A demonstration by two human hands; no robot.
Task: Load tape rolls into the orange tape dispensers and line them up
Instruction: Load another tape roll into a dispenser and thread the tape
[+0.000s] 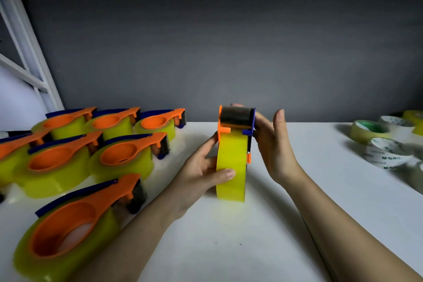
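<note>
Your left hand (201, 171) grips the upright dispenser (232, 155); your right hand (272, 144) pinches its roller end. Loaded dispensers (128, 155) lie left of it, spare rolls (384, 153) right.

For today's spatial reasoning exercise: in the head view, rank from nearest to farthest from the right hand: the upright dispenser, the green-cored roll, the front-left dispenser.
From the right hand:
1. Upright dispenser, touching it, centre.
2. Green-cored roll, right.
3. Front-left dispenser, near left.
</note>
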